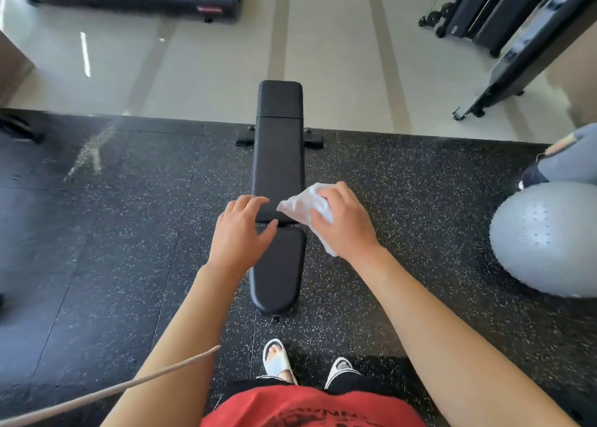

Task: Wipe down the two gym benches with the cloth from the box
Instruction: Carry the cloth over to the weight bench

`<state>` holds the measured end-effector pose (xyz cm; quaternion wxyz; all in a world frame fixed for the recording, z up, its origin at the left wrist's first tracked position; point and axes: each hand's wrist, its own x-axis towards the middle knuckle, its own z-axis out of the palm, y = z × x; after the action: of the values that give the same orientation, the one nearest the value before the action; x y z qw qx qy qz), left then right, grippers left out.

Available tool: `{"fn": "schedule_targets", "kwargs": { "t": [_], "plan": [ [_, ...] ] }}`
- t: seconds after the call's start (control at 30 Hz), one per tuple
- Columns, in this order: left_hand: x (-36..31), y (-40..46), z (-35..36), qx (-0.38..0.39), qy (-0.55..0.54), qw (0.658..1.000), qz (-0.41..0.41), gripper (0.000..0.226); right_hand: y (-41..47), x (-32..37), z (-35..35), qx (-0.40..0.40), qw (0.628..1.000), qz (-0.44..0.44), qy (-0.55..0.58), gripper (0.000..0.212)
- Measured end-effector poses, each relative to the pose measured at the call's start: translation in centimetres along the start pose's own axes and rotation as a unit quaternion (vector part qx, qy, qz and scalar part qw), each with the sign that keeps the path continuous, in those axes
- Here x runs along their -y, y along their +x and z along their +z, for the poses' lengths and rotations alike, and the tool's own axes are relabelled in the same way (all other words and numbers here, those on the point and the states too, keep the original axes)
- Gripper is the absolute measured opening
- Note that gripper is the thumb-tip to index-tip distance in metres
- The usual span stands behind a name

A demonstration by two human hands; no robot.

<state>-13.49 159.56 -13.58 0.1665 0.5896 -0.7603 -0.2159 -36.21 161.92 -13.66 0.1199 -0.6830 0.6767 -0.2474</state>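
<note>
My right hand point(345, 223) grips the white cloth point(307, 205), fingers curled round the bunched fabric, which lies at the right edge of the bench point(278, 168) near the seam between its long pad and the short near pad. My left hand point(240, 229) holds nothing; its fingers are spread and rest flat on the bench's left side at the same seam, steadying it.

Step in hand, as I judge it: wiping this bench, with the cloth placed about midway along its length. The next move calls for drawing the cloth across the pad's width, then working along its length, with the left hand lifted clear of the path.

The bench is narrow; a stroke will run off either edge quickly. The speckled mat point(129, 232) lies open on the bench's left. To its right, well apart, sits a grey exercise ball point(546, 242). I see neither the second bench nor the box
</note>
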Motion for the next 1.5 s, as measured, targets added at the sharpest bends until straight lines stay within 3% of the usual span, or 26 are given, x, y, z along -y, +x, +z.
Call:
{"fn": "schedule_targets", "kwargs": {
  "t": [0.37, 0.53, 0.77, 1.1, 1.5],
  "plan": [
    [0.5, 3.6, 1.4, -0.052, 0.01, 0.993, -0.107, 0.047, 8.4, -2.5, 1.8, 0.077, 0.994, -0.076, 0.032, 0.042],
    [-2.0, 5.3, 3.0, -0.095, 0.022, 0.979, -0.179, 0.048, 12.8, -5.5, 1.8, 0.133, 0.98, -0.139, 0.046, 0.053],
    [-6.6, 4.5, 4.6, -0.15, 0.015, 0.949, -0.278, 0.048, 17.0, -8.3, 2.0, 0.182, 0.953, -0.228, 0.084, 0.048],
    [-9.0, -4.5, 4.9, -0.209, 0.023, 0.895, -0.394, 0.048, 12.8, -4.9, 3.3, 0.255, 0.904, -0.318, 0.129, 0.053],
    [-10.3, -15.9, 6.8, -0.26, 0.006, 0.862, -0.435, 0.047, 3.8, -1.0, 2.5, 0.285, 0.867, -0.395, 0.103, 0.039]
  ]
}}
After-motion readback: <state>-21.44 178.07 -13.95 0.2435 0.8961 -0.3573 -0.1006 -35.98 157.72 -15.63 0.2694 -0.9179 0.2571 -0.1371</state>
